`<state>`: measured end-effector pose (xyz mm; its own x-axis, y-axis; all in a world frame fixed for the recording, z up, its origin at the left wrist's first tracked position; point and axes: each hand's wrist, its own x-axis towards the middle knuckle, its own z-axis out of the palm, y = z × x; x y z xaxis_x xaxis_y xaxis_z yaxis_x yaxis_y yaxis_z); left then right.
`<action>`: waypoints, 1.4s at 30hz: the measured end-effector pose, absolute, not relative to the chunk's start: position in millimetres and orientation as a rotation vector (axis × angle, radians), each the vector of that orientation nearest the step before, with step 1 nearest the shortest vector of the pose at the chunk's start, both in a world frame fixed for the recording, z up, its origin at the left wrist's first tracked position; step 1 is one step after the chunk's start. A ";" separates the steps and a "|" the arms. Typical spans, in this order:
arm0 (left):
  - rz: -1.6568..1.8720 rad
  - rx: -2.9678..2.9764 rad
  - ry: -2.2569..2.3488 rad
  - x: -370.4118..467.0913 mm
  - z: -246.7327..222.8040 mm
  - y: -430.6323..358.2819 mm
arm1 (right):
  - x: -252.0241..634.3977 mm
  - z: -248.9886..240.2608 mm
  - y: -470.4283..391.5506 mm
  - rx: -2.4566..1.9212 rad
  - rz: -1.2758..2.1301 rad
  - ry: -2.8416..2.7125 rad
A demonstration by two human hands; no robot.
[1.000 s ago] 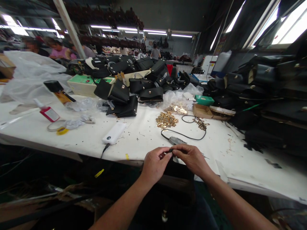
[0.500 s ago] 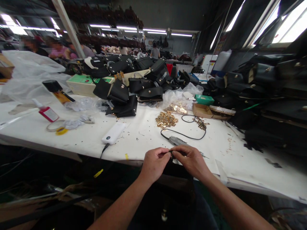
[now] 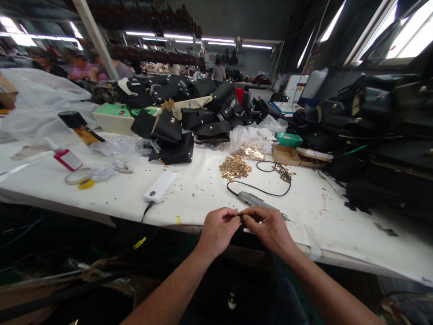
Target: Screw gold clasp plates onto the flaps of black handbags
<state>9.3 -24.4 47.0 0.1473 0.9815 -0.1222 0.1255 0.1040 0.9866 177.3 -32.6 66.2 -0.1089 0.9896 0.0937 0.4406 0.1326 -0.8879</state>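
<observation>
My left hand (image 3: pixel 219 229) and my right hand (image 3: pixel 265 225) meet at the table's front edge, thumbs and fingertips pinched together. Between them is a narrow black strap end (image 3: pixel 241 219), mostly covered by the fingers. Below, on my lap, lies a black bag (image 3: pixel 237 275) with a shiny metal clasp near its lower part; the strap seems to run down to it, though the dark hides the join. Just beyond my right hand rests a grey electric screwdriver (image 3: pixel 251 199) with a thin bit and a black cord. Farther back is a heap of gold-coloured metal fittings (image 3: pixel 235 169).
On the white table (image 3: pixel 189 205) are a white power bank (image 3: pixel 160 187), a red bottle (image 3: pixel 69 159), yellow tape (image 3: pixel 86 183) and an open cardboard box (image 3: pixel 286 155). Black bags (image 3: pixel 171 149) pile up at the back, and more bags (image 3: pixel 375 131) at the right. Other people sit far left.
Both hands stay almost in place, still pinching the strap end. The fingers shift only slightly, and the view moves a little.
</observation>
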 end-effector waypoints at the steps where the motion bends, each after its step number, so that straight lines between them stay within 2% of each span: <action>1: 0.956 1.285 1.233 9.4 47.7 -24.6 | 176.8 66.3 -32.8 -1.416 0.914 -1.661; 17: 0.922 1.358 1.275 7.7 46.0 -21.3 | 189.3 65.6 -26.8 -1.357 1.145 -1.701; 28: 0.909 1.519 1.224 1.2 57.7 -28.1 | 181.8 73.9 -29.8 -1.392 0.936 -1.723; 32: 0.762 1.880 1.288 -14.2 56.9 -43.6 | 187.3 78.5 -46.1 -1.346 0.907 -1.723; 36: 0.582 2.239 1.092 -27.8 53.2 -62.6 | 194.2 85.9 -77.0 -1.207 1.015 -1.836; 42: 0.447 2.255 0.976 -33.2 77.8 -80.7 | 195.7 102.2 -108.9 -1.192 1.149 -1.771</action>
<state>-33.2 -80.7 77.8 0.6677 0.7423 0.0557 0.5274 -0.5246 0.6684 195.7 -108.9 102.2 -0.3300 0.9413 0.0719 0.3183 0.1827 -0.9302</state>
